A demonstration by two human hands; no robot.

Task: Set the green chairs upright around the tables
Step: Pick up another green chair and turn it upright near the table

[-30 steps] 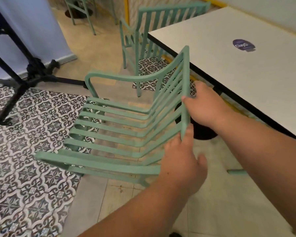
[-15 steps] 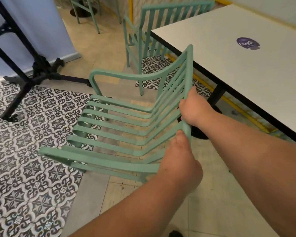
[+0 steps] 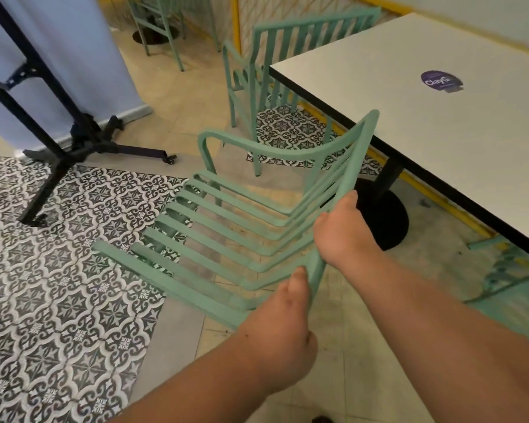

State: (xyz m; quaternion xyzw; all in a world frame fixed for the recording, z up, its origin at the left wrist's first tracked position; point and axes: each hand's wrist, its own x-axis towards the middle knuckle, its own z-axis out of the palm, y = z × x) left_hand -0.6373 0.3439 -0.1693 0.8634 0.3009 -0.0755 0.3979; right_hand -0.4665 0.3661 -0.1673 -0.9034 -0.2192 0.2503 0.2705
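A green slatted chair [image 3: 226,227] stands upright in front of me, its back towards me and its seat facing left. Both hands hold the top rail of its backrest. My left hand [image 3: 283,328] grips the near end of the rail. My right hand [image 3: 339,233] grips the rail further along. The chair is beside the near left corner of the white table [image 3: 440,123]. A second green chair [image 3: 275,68] stands upright at the table's far left side.
The table's black round base [image 3: 382,221] sits just right of the held chair. A black metal stand [image 3: 74,138] with a blue panel is at left. A third green chair [image 3: 165,22] stands far back. Green chair parts [image 3: 507,270] lie under the table at right.
The chair has shifted a little to the right, closer to the table corner. Both hands stayed on the top rail, the right hand sliding lower along it.
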